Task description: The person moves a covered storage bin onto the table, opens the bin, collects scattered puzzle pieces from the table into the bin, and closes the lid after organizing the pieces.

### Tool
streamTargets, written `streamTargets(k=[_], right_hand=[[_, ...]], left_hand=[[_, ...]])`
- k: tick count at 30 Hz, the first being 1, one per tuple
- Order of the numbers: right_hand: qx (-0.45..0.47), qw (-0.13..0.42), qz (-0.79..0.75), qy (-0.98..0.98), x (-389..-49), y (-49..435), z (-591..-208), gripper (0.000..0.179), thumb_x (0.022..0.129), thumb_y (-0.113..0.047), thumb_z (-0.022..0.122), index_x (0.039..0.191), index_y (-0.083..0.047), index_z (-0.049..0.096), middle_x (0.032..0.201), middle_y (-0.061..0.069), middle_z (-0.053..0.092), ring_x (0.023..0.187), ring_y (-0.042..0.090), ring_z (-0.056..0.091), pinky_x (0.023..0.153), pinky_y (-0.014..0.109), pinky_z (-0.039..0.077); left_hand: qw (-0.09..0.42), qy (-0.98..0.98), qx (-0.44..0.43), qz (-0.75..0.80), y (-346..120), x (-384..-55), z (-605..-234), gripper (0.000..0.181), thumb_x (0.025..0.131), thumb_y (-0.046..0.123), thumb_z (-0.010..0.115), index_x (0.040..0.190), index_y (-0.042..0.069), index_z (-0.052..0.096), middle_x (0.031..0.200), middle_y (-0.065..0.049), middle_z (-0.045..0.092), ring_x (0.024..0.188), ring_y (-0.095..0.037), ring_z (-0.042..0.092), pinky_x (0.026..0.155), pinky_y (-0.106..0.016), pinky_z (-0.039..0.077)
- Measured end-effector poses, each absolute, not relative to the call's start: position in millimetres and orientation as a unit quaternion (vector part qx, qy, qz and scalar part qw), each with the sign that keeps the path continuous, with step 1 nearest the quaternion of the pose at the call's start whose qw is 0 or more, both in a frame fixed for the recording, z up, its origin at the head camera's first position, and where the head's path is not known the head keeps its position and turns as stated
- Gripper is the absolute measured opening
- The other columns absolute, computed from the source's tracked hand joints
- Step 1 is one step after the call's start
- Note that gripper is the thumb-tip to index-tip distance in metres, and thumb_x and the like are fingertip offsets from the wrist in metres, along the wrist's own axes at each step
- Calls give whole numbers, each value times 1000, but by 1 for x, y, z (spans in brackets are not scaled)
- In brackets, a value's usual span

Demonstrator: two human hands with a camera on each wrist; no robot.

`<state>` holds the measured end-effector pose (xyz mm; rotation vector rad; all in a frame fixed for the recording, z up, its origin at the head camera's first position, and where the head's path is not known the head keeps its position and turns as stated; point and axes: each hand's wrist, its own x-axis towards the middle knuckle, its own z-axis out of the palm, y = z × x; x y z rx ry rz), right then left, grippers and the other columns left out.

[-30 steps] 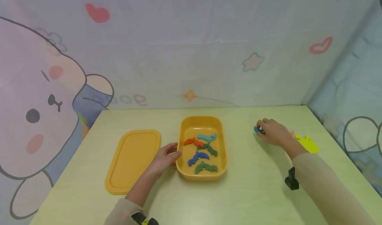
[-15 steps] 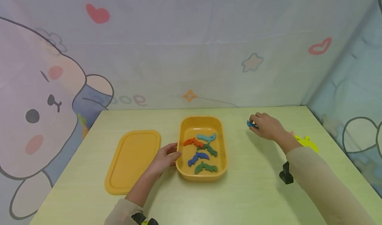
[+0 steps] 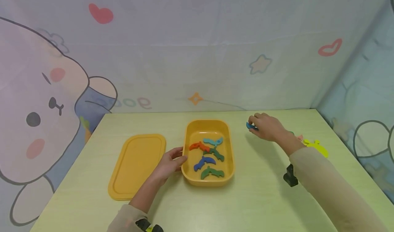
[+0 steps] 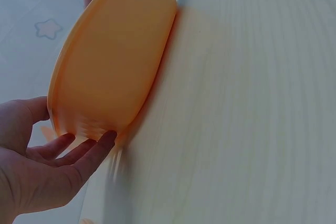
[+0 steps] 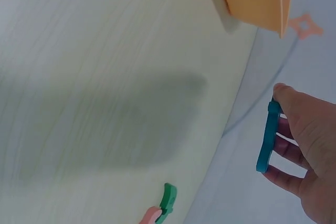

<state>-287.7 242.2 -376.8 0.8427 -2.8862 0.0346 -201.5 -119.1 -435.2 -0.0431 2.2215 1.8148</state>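
My left hand (image 3: pixel 168 162) holds the left wall of a yellow plastic box (image 3: pixel 208 183), thumb at the rim and fingertips against the outside, as the left wrist view (image 4: pixel 113 51) shows. Inside the box lie flat curved toy pieces: a light blue piece (image 3: pixel 213 142), an orange-red piece (image 3: pixel 199 146), a dark blue piece (image 3: pixel 204 163) and green pieces, one of them the front green piece (image 3: pixel 212 172). To the right of the box, my right hand (image 3: pixel 267 126) pinches a teal-blue curved piece (image 5: pixel 269 136) between thumb and fingers, raised above the table.
A yellow lid (image 3: pixel 137 167) lies flat left of the box. On the table's right side are a bright yellow piece (image 3: pixel 318 148), a pink piece (image 3: pixel 300 138) and a green piece (image 5: pixel 168 199). A printed cloth (image 3: pixel 172 54) hangs behind the table.
My right hand has moved left and slightly away toward the back with the teal-blue piece, nearing the box. The left hand and the box have stayed still.
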Motion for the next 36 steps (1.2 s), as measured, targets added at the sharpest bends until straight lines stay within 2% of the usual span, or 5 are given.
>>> streamTargets(k=[31,36], right_hand=[[373,117,0,-920,-268,186,-366,20,85,-24,66,99,-13,58,86,1,53,72,18,48,60,29,45],[388,118,-6,-914,-264,178,-367,20,85,-26,65,100,-14,59,87,1,53,73,17,47,60,28,45]], left_hand=[[134,766,-13,629,-120,-203,-437,50,91,16,56,137,3,40,131,-20,46,108,-27,56,80,-34,54],[133,764,-1,631,-115,-190,-415,50,91,13,54,136,-3,39,130,-25,45,109,-33,55,80,-37,54]])
